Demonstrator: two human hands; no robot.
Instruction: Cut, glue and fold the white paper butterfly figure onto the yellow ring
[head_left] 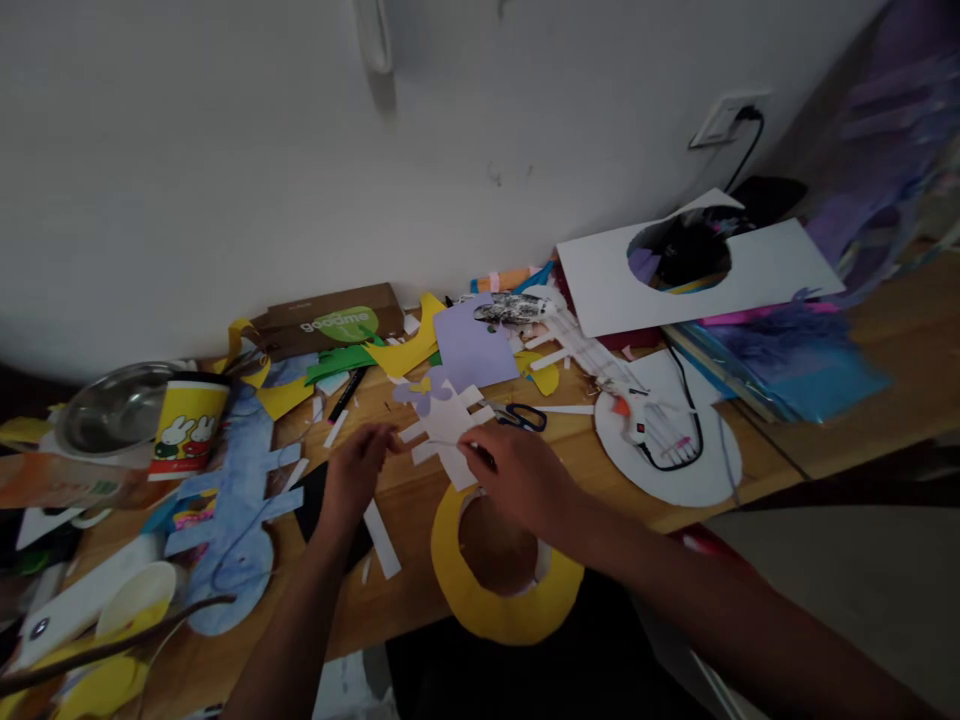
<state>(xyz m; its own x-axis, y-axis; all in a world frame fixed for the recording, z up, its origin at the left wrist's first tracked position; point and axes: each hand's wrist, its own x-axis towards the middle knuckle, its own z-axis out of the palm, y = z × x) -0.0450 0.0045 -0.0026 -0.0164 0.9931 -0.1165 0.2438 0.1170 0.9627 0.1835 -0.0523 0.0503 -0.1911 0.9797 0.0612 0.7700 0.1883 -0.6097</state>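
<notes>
white paper cutout [444, 432] with strip tabs, flat, just above table

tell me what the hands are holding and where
Both hold a white paper cutout with tabs: left hand at its left edge, right hand at its lower right.

A: Where does the view look from?

B: From the person's head, above and just behind the near edge of the wooden table [862, 330], facing forward and down towards the white wall [225, 150] that the table's far edge meets.

A: How near is it?

B: Close. Both forearms run in from the bottom edge, and the left hand [356, 470] and right hand [517, 475] sit near the middle of the frame, over the table's near half.

A: Is it level?

B: No, tilted: the table's near edge climbs towards the right. There is only this one view, so nothing is shared with another.
</notes>
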